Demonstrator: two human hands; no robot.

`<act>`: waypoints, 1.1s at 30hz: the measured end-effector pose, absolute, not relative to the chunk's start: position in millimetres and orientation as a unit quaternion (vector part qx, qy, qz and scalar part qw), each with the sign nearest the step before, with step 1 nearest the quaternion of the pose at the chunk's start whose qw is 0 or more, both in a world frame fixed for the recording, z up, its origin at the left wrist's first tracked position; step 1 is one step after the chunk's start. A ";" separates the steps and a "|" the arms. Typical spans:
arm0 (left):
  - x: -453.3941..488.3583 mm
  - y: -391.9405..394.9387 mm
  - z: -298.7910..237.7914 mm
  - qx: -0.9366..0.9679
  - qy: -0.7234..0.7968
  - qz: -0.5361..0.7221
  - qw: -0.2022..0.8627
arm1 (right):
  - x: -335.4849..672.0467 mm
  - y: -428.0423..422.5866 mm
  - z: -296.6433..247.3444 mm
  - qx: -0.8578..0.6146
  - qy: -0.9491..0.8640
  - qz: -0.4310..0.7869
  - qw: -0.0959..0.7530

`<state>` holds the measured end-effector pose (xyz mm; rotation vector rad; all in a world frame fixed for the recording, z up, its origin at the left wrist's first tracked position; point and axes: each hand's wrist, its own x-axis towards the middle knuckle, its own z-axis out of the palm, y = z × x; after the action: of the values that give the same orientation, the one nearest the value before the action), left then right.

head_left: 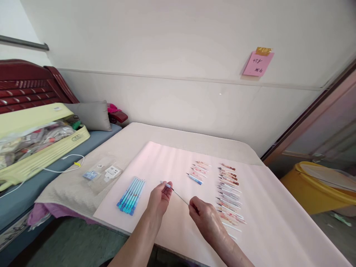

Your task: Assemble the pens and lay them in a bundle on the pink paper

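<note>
My left hand [162,195] is closed in a pinch around a small light-blue pen part [166,184], largely covered by the fingers. My right hand [204,215] grips the near end of a slim white pen refill [180,197]. The refill slants up to the left, with its dark tip right by the left fingertips; I cannot tell whether it enters the blue part. To the left lies a bundle of blue pens [131,195], side by side. A blue-barrelled pen [195,179] with a dark tip rests beyond my hands, below several pink-and-white pens [199,170].
A column of pens and pen parts [229,196] lies right of my hands on the pale pink sheet [267,215]. Clear plastic packaging [102,174] is at the left. A yellow-green container [69,141] stands on the bed; a yellow bin [314,189] is at the right.
</note>
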<state>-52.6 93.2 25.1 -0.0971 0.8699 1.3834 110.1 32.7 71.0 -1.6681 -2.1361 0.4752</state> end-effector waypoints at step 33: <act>-23.2 63.3 33.4 0.137 0.387 0.577 0.706 | 86.7 47.4 32.7 -0.599 -0.686 0.270 0.313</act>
<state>-23.2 63.3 33.4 0.3045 0.8607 1.2812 86.7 47.4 32.7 -1.5799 -1.8085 0.7134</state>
